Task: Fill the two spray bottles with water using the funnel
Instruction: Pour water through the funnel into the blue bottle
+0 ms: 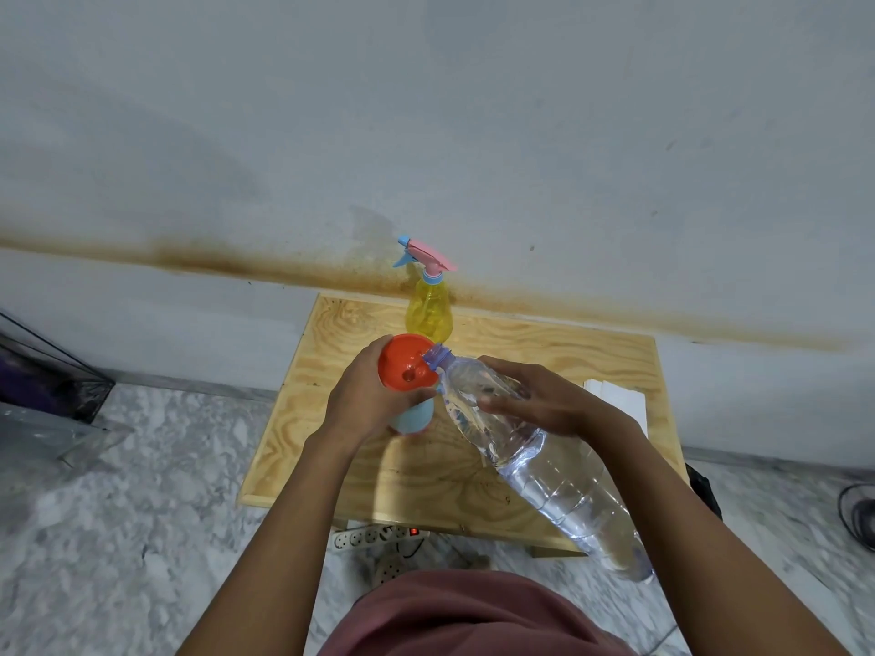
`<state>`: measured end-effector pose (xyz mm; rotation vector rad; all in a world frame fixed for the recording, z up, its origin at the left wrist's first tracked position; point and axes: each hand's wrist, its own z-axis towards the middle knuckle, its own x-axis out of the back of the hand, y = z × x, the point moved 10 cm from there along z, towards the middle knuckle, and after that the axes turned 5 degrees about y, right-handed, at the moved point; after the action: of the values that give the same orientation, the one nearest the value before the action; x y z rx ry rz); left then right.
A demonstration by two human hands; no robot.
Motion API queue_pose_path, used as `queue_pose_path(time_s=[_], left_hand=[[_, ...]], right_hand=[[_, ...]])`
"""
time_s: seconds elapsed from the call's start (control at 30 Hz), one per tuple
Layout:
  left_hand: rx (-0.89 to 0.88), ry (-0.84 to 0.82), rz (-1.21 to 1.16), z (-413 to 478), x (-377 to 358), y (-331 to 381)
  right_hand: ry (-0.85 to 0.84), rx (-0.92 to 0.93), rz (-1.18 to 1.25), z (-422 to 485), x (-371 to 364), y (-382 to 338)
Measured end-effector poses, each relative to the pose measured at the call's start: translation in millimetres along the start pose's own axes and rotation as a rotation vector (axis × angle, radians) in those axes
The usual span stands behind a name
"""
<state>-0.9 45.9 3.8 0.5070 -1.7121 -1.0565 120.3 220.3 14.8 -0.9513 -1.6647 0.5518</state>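
An orange funnel (pixel 405 361) sits in the neck of a light blue spray bottle (pixel 415 415) on the wooden table (pixel 521 343). My left hand (pixel 367 395) grips the funnel and the bottle neck beneath it. My right hand (pixel 544 400) holds a large clear water bottle (pixel 558 471), tilted with its open mouth over the funnel's rim. A yellow spray bottle (pixel 428 310) with a pink and blue trigger head stands upright at the table's far edge, behind the funnel.
A white flat object (pixel 620 400) lies on the table's right side. A white power strip (pixel 374 537) lies on the marble floor under the table's near edge. A dark box (pixel 47 376) stands at left by the wall.
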Motion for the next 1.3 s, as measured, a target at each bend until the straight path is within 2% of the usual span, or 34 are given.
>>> queue_pose_path(time_s=[1.3], left_hand=[[0.015, 0.010, 0.011, 1.1, -1.6, -7.0]], right_hand=[[-0.040, -0.023, -0.062, 3.3, 1.6, 6.6]])
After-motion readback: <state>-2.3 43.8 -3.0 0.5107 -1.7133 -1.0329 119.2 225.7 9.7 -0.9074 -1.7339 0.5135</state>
